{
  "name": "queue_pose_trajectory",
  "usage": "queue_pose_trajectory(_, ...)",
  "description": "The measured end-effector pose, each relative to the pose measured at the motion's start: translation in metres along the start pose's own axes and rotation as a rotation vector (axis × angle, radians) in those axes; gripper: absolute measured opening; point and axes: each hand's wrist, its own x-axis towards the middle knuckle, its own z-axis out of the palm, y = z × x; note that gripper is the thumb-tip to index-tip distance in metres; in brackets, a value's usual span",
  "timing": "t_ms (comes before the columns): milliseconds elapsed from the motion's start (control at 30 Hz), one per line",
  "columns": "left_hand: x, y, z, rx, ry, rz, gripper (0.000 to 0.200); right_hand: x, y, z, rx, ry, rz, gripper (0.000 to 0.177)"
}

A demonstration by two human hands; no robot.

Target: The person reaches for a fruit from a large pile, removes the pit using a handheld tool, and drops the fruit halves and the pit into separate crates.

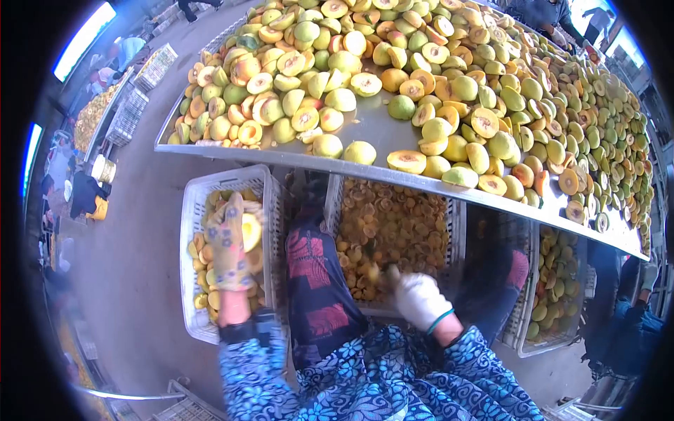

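Observation:
My left hand (pixel 230 245), in a patterned glove, is over a white plastic crate (pixel 190 274) of fruit halves at the left. A pale yellow peach half (pixel 251 233) is against its fingers, seemingly held, though motion softens the detail. In a white glove with a teal cuff, my right hand (pixel 423 302) is closed above the near part of the middle crate (pixel 458 231). A small blurred thing (pixel 382 277) shows at its fingertips; I cannot make out what it is. Pits and fruit scraps (pixel 393 221) fill that middle crate.
A metal table (pixel 365 130) piled with halved peaches (pixel 484 123) spans the view ahead, its edge overhanging the crates. My knees flank the middle crate. Another crate of fruit (pixel 554 288) stands at the right, near a person's sleeve (pixel 642 319). People and crates (pixel 128 116) appear far left.

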Motion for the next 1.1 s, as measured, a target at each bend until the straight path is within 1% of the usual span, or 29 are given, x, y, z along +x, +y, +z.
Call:
queue_pose_trajectory(33, 0.002, 0.009, -0.021, 0.521, -0.068, 0.284, 0.038, -0.008, 0.001, 0.024, -0.221, -0.27, -0.075, 0.029)
queue_pose_trajectory(67, -0.004, 0.031, -0.027, 1.223, 0.023, 0.481, 0.04, -0.012, 0.02, 0.067, 0.107, -0.207, -0.139, 0.033)
queue_pose_trajectory(100, -0.003, 0.04, -0.041, 1.328, 0.08, 0.524, 0.041, -0.012, 0.014, 0.046, 0.123, -0.27, -0.074, 0.03)
queue_pose_trajectory(133, 0.002, 0.047, -0.057, 1.432, 0.137, 0.559, 0.042, -0.007, 0.009, 0.027, 0.081, -0.316, 0.041, 0.029)
queue_pose_trajectory(167, 0.011, 0.061, -0.064, 1.434, 0.136, 0.563, 0.042, -0.004, 0.01, 0.035, 0.069, -0.307, 0.027, 0.03)
queue_pose_trajectory(200, 0.023, 0.076, -0.067, 1.251, -0.003, 0.445, 0.045, -0.005, 0.01, 0.046, 0.057, -0.297, 0.014, 0.031)
queue_pose_trajectory(233, 0.036, 0.088, -0.065, 1.061, -0.129, 0.332, 0.049, -0.011, 0.008, 0.054, 0.127, -0.335, -0.057, 0.032)
queue_pose_trajectory(267, 0.046, 0.098, -0.048, 1.058, -0.124, 0.346, 0.049, -0.011, 0.005, 0.051, 0.195, -0.367, -0.126, 0.033)
queue_pose_trajectory(300, 0.055, 0.104, -0.021, 0.994, -0.25, 0.395, 0.05, -0.009, 0.001, 0.044, 0.182, -0.329, -0.089, 0.032)
queue_pose_trajectory(333, 0.063, 0.111, 0.009, 0.924, -0.371, 0.443, 0.051, -0.007, 0.003, 0.044, 0.195, -0.263, -0.114, 0.033)
queue_pose_trajectory(400, 0.093, 0.104, 0.075, 1.111, -0.475, 0.674, 0.054, 0.004, 0.001, 0.042, 0.311, -0.233, 0.011, 0.035)
queue_pose_trajectory(467, 0.124, 0.081, 0.136, 1.092, -0.445, 0.923, 0.051, 0.01, 0.002, 0.037, 0.427, -0.213, 0.015, 0.036)
queue_pose_trajectory(533, 0.158, 0.039, 0.182, 1.206, -0.342, 1.008, 0.047, 0.012, 0.003, 0.037, 0.481, -0.155, 0.034, 0.034)
queue_pose_trajectory(567, 0.158, 0.044, 0.201, 1.198, -0.337, 1.012, 0.047, 0.013, 0.003, 0.028, 0.473, -0.151, 0.037, 0.034)
queue_pose_trajectory(633, 0.155, 0.052, 0.23, 1.347, -0.383, 0.697, 0.038, 0.014, 0.003, 0.007, 0.568, -0.174, 0.14, 0.035)
queue_pose_trajectory(667, 0.159, 0.049, 0.234, 1.343, -0.391, 0.697, 0.038, 0.013, 0.006, 0.005, 0.57, -0.176, 0.147, 0.035)
queue_pose_trajectory(733, 0.171, 0.04, 0.236, 1.187, -0.336, 0.589, 0.049, 0.013, 0.005, 0.002, 0.835, -0.056, 0.162, 0.035)
queue_pose_trajectory(767, 0.171, 0.04, 0.238, 1.263, -0.332, 0.635, 0.048, 0.013, 0.005, 0.002, 0.826, -0.013, 0.15, 0.034)
queue_pose_trajectory(800, 0.171, 0.031, 0.239, 1.259, -0.335, 0.642, 0.048, 0.009, 0.003, 0.002, 0.825, -0.006, 0.156, 0.034)
queue_pose_trajectory(833, 0.173, 0.019, 0.242, 1.353, -0.249, 0.767, 0.047, 0.007, 0.002, 0.0, 0.767, 0.022, 0.131, 0.031)
queue_pose_trajectory(867, 0.169, 0.024, 0.244, 1.443, -0.152, 0.894, 0.046, 0.006, 0.002, -0.003, 0.707, 0.054, 0.104, 0.028)
queue_pose_trajectory(900, 0.166, 0.029, 0.247, 1.447, -0.205, 0.785, 0.048, 0.001, 0.001, -0.006, 0.677, 0.104, 0.067, 0.029)
queue_pose_trajectory(933, 0.165, 0.034, 0.251, 1.428, -0.202, 0.801, 0.048, -0.004, 0.0, -0.007, 0.676, 0.105, 0.073, 0.031)
queue_pose_trajectory(1000, 0.166, 0.041, 0.252, 1.425, -0.345, 0.645, 0.049, -0.015, -0.002, -0.011, 0.65, 0.035, 0.128, 0.039)
queue_pose_trajectory(1033, 0.166, 0.044, 0.251, 1.359, -0.37, 0.581, 0.048, -0.02, -0.004, -0.012, 0.7, 0.023, 0.164, 0.04)
queue_pose_trajectory(1100, 0.153, 0.042, 0.244, 1.349, -0.354, 0.641, 0.049, -0.023, -0.005, -0.001, 0.646, 0.08, 0.176, 0.038)
